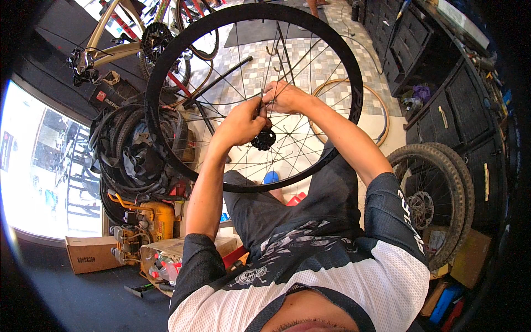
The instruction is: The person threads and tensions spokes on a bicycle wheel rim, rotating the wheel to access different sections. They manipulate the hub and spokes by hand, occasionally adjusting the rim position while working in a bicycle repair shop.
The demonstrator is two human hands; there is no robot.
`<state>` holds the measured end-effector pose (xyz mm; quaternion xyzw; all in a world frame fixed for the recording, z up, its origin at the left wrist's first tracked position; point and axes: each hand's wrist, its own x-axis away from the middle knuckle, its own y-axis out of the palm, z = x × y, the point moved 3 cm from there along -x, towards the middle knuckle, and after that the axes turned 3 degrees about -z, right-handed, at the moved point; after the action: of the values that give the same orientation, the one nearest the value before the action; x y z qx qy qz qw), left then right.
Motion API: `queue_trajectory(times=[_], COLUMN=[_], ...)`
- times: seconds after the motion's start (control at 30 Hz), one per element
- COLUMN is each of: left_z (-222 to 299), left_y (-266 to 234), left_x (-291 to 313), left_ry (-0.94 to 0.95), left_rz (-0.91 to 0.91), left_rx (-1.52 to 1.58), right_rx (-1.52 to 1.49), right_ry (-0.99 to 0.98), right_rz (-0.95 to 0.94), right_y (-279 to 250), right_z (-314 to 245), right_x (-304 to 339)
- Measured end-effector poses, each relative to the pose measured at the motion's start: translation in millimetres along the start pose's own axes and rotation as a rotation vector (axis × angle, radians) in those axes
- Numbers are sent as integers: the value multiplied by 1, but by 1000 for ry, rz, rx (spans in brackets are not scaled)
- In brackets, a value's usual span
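A large bicycle wheel with a deep black rim (356, 91) stands over my lap, its thin dark spokes running to a black hub (264, 140). Just above the hub, my left hand (243, 123) is closed, thumb and fingers pinched around a spoke. My right hand (286, 98) reaches in from the other side, with bent fingers pinching among the same spokes. The fingertips of both hands nearly meet, and they partly hide what lies between them.
Bicycles (105, 52) stand at the far left, above a heap of black tyres (119, 146). A yellow compressor (155, 218) sits lower left. Knobby-tyred wheels (456, 188) lean against dark cabinets (442, 113) at right. A tan-edged tyre (379, 108) lies on the tiled floor.
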<state>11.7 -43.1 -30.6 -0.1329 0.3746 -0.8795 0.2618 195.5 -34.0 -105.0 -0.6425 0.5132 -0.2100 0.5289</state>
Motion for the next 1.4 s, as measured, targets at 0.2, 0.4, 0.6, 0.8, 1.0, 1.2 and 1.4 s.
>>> queue_trajectory(times=[0.2, 0.4, 0.6, 0.8, 1.0, 1.2, 1.4], left_z=[-3, 11, 7, 14, 2, -5, 13], left_y=[4, 5, 2, 1, 1, 3, 4], left_x=[0, -2, 2, 9, 11, 6, 24], left_ry=[26, 12, -20, -7, 63, 85, 192], left_rz=[-22, 31, -33, -137, -58, -80, 147], left_rx=[-51, -245, -122, 49, -53, 150, -102], right_rx=[-89, -306, -88, 440, 352, 70, 160], right_ry=[-13, -16, 215, 350, 188, -3, -147], right_rz=[19, -33, -201, 47, 432, 651, 657], right_y=[3, 11, -17, 21, -7, 19, 10], right_z=[2, 11, -34, -41, -131, -134, -153], right_x=[0, 2, 14, 41, 100, 106, 120])
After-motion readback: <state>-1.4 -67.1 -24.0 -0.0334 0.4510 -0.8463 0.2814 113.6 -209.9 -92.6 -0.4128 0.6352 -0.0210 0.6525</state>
